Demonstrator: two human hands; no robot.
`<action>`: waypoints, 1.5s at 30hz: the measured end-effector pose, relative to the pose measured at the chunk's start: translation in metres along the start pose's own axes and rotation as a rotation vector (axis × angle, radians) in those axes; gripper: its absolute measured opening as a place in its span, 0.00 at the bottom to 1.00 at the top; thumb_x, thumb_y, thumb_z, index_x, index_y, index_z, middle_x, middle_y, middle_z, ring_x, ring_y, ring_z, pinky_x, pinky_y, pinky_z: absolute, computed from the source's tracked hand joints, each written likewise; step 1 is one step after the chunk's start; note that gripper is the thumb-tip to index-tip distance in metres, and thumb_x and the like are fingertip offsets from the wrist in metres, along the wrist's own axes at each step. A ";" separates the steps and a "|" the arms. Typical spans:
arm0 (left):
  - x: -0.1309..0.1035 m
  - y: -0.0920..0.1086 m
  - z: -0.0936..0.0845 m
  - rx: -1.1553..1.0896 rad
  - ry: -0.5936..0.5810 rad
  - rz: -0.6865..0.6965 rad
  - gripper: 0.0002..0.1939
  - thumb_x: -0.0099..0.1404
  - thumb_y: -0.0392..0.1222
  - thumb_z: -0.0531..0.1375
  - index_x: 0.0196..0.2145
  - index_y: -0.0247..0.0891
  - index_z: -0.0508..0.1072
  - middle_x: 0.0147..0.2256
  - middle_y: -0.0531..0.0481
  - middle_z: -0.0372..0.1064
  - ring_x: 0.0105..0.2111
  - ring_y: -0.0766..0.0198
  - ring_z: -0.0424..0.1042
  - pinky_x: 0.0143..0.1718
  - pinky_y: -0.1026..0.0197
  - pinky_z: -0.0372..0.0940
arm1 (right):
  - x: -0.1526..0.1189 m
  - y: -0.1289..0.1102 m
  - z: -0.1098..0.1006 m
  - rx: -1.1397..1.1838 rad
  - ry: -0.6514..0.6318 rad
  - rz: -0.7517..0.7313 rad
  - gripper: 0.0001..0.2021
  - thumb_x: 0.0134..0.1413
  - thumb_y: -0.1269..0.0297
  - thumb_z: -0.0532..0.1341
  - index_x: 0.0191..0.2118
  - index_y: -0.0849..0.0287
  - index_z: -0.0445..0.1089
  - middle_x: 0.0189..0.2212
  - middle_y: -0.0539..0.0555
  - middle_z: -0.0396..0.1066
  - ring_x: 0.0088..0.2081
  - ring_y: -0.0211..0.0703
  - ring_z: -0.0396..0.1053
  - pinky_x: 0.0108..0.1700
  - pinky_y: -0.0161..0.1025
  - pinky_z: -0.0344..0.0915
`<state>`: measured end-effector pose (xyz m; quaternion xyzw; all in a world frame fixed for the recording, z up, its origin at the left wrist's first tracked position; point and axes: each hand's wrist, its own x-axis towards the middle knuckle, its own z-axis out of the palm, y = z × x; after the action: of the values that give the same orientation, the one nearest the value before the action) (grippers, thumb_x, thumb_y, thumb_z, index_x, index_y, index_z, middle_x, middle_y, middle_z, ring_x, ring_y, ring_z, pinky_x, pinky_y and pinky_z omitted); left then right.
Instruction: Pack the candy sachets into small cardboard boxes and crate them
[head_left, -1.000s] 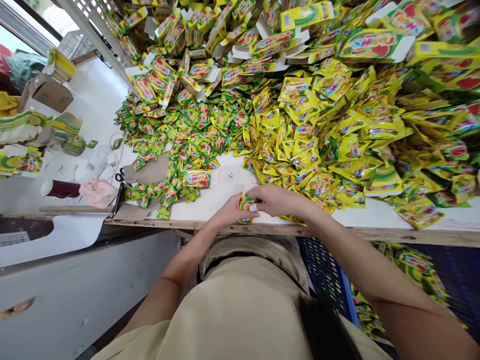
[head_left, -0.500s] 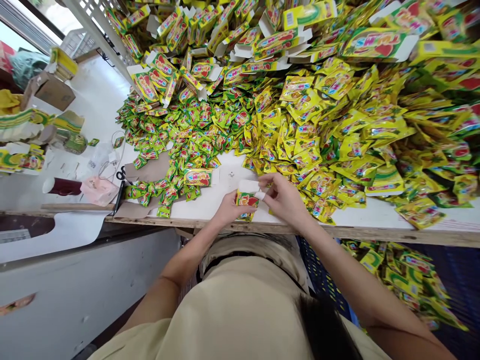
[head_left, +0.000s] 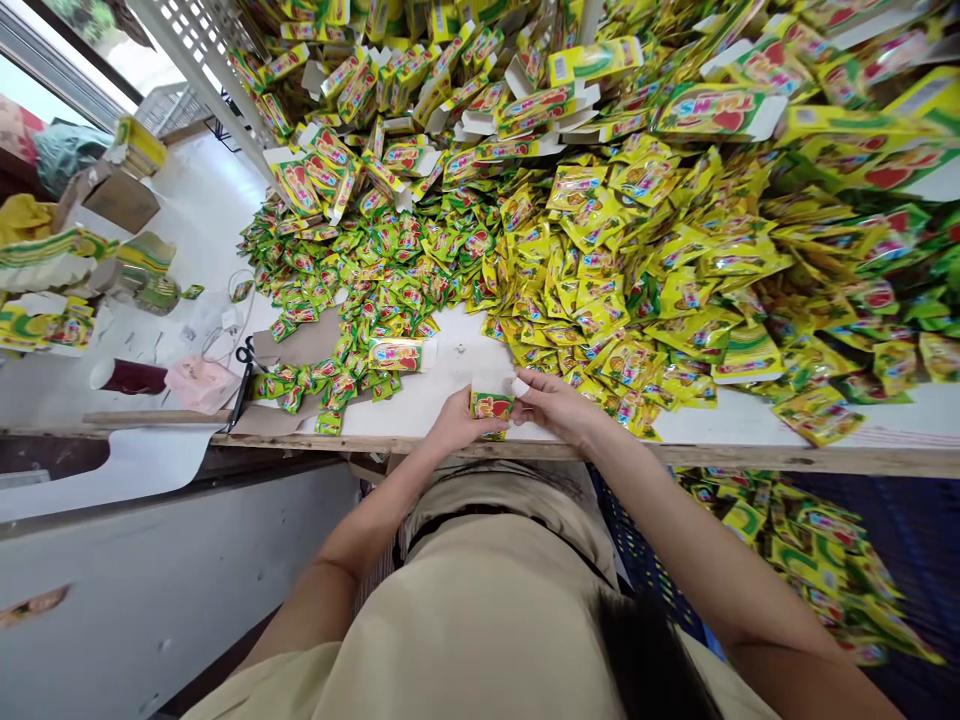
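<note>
Near the table's front edge, a small yellow and green candy box (head_left: 492, 404) with white end flaps is held upright. My left hand (head_left: 454, 422) is wrapped round its left side, closed on it. At the box's right edge my right hand (head_left: 553, 406) is closed, its fingertips pinching the white flap. What is inside the box is hidden. A second candy box (head_left: 397, 355) lies flat to the left of my hands. Beyond them spread a heap of green candy packets (head_left: 405, 250) and a heap of yellow candy packets (head_left: 577, 280).
Many candy boxes (head_left: 532, 110) are piled at the back. Scissors (head_left: 244, 350), a dark red cup (head_left: 129, 376) and a glass jar (head_left: 156, 290) stand or lie at left. Under the table's right side, a blue crate (head_left: 645, 540) stands by more packets (head_left: 810, 550).
My right hand has come down and closer to the box, and the raised white flap now shows less. My left hand keeps its hold. The view has shifted slightly.
</note>
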<state>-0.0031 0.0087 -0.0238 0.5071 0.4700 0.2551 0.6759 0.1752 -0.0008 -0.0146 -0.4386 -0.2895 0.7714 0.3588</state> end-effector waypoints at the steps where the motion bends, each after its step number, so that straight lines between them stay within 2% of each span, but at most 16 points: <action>1: 0.000 0.000 0.001 -0.051 -0.024 0.002 0.33 0.41 0.49 0.73 0.42 0.33 0.71 0.38 0.46 0.75 0.38 0.61 0.71 0.43 0.59 0.64 | 0.001 -0.001 -0.001 0.028 -0.011 0.009 0.25 0.32 0.46 0.72 0.32 0.58 0.67 0.21 0.44 0.65 0.21 0.31 0.63 0.25 0.32 0.64; 4: 0.001 0.001 0.001 -0.291 -0.102 -0.018 0.36 0.47 0.66 0.65 0.44 0.34 0.71 0.41 0.43 0.74 0.42 0.57 0.72 0.45 0.57 0.64 | 0.004 -0.005 -0.003 0.070 -0.034 0.021 0.23 0.30 0.51 0.74 0.31 0.59 0.67 0.22 0.44 0.64 0.20 0.28 0.59 0.22 0.30 0.60; 6: 0.002 0.003 0.000 -0.440 -0.147 -0.072 0.36 0.51 0.71 0.59 0.43 0.35 0.72 0.40 0.42 0.75 0.43 0.55 0.72 0.45 0.56 0.64 | 0.006 -0.010 -0.003 0.046 -0.077 0.050 0.21 0.30 0.56 0.74 0.31 0.59 0.68 0.24 0.45 0.65 0.20 0.27 0.58 0.21 0.29 0.59; 8: 0.003 0.007 -0.003 -0.519 -0.183 -0.140 0.33 0.51 0.67 0.62 0.43 0.35 0.72 0.39 0.43 0.75 0.43 0.54 0.72 0.45 0.56 0.64 | 0.009 -0.017 -0.002 0.000 -0.115 0.087 0.19 0.29 0.61 0.74 0.30 0.59 0.68 0.23 0.44 0.65 0.20 0.28 0.57 0.21 0.29 0.57; 11: 0.008 0.019 -0.011 -0.562 -0.219 -0.231 0.28 0.46 0.52 0.71 0.43 0.36 0.73 0.38 0.45 0.75 0.38 0.58 0.73 0.42 0.58 0.64 | 0.016 -0.026 0.001 -0.044 -0.125 0.126 0.17 0.26 0.66 0.72 0.27 0.58 0.66 0.20 0.43 0.64 0.20 0.28 0.57 0.21 0.29 0.56; 13: 0.013 0.027 -0.017 -0.561 -0.237 -0.285 0.27 0.42 0.44 0.73 0.40 0.35 0.73 0.36 0.46 0.74 0.34 0.63 0.72 0.40 0.60 0.63 | 0.020 -0.029 0.002 -0.063 -0.117 0.117 0.16 0.26 0.66 0.70 0.25 0.58 0.64 0.20 0.43 0.63 0.20 0.29 0.58 0.21 0.30 0.56; 15: 0.018 0.032 -0.021 -0.516 -0.223 -0.307 0.25 0.39 0.41 0.74 0.37 0.35 0.73 0.33 0.49 0.73 0.31 0.66 0.71 0.38 0.62 0.63 | 0.023 -0.027 0.001 -0.121 -0.093 0.035 0.16 0.27 0.64 0.70 0.25 0.58 0.63 0.20 0.43 0.63 0.20 0.31 0.58 0.23 0.31 0.55; 17: 0.021 0.032 -0.024 -0.402 -0.139 -0.230 0.21 0.41 0.42 0.73 0.33 0.35 0.73 0.29 0.52 0.72 0.29 0.68 0.69 0.36 0.63 0.62 | 0.023 -0.023 -0.001 -0.254 -0.034 -0.102 0.16 0.32 0.58 0.70 0.25 0.58 0.64 0.20 0.45 0.64 0.22 0.32 0.59 0.25 0.32 0.57; 19: 0.020 0.028 -0.024 -0.222 -0.002 -0.059 0.16 0.46 0.45 0.71 0.30 0.34 0.73 0.27 0.53 0.71 0.28 0.69 0.68 0.36 0.64 0.62 | 0.019 -0.019 -0.005 -0.441 0.061 -0.248 0.15 0.39 0.54 0.68 0.26 0.59 0.66 0.22 0.48 0.68 0.24 0.36 0.62 0.28 0.35 0.59; 21: 0.016 0.022 -0.022 -0.074 0.100 0.103 0.13 0.50 0.45 0.69 0.28 0.34 0.74 0.29 0.52 0.73 0.31 0.68 0.70 0.38 0.63 0.63 | 0.013 -0.017 -0.007 -0.624 0.116 -0.366 0.13 0.46 0.53 0.65 0.29 0.59 0.70 0.26 0.52 0.72 0.29 0.40 0.67 0.33 0.37 0.63; 23: 0.011 0.017 -0.019 -0.020 0.114 0.174 0.12 0.51 0.46 0.68 0.28 0.34 0.75 0.35 0.48 0.75 0.36 0.64 0.73 0.42 0.60 0.65 | 0.007 -0.016 -0.008 -0.735 0.085 -0.441 0.11 0.50 0.55 0.63 0.31 0.59 0.71 0.33 0.55 0.75 0.34 0.43 0.70 0.38 0.39 0.65; 26: 0.005 0.014 -0.017 -0.021 0.079 0.182 0.12 0.53 0.46 0.67 0.30 0.34 0.75 0.40 0.44 0.76 0.40 0.61 0.74 0.45 0.57 0.66 | 0.001 -0.013 -0.007 -0.763 0.042 -0.469 0.10 0.53 0.56 0.61 0.33 0.58 0.71 0.38 0.56 0.76 0.38 0.44 0.72 0.42 0.40 0.66; 32: 0.006 0.020 -0.015 0.047 0.113 0.143 0.16 0.51 0.47 0.69 0.34 0.34 0.75 0.34 0.47 0.76 0.34 0.64 0.74 0.41 0.59 0.67 | 0.001 -0.007 -0.001 -0.876 0.125 -0.479 0.07 0.53 0.61 0.59 0.36 0.57 0.68 0.31 0.53 0.73 0.31 0.41 0.68 0.37 0.38 0.65; 36: 0.010 0.026 -0.010 0.031 0.166 0.178 0.15 0.52 0.47 0.68 0.32 0.34 0.75 0.28 0.51 0.74 0.28 0.68 0.71 0.34 0.64 0.65 | 0.004 -0.007 0.000 -0.734 0.176 -0.426 0.11 0.54 0.55 0.59 0.36 0.58 0.68 0.26 0.50 0.68 0.27 0.39 0.64 0.31 0.36 0.62; 39: 0.011 0.030 -0.009 0.027 0.169 0.162 0.15 0.51 0.49 0.68 0.27 0.34 0.74 0.25 0.52 0.73 0.26 0.69 0.69 0.32 0.64 0.64 | 0.006 -0.008 -0.002 -0.587 0.160 -0.362 0.13 0.50 0.53 0.62 0.34 0.58 0.68 0.26 0.51 0.69 0.28 0.40 0.65 0.31 0.37 0.63; 45: 0.004 0.029 -0.018 0.031 0.077 0.150 0.14 0.52 0.48 0.68 0.31 0.34 0.78 0.32 0.47 0.77 0.34 0.63 0.74 0.41 0.58 0.68 | 0.002 -0.006 -0.006 -0.535 0.088 -0.399 0.12 0.51 0.54 0.62 0.32 0.59 0.70 0.29 0.54 0.72 0.31 0.42 0.69 0.37 0.41 0.66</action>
<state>-0.0139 0.0303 0.0005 0.5409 0.4603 0.3170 0.6285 0.1814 0.0055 -0.0137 -0.4847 -0.5462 0.5631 0.3869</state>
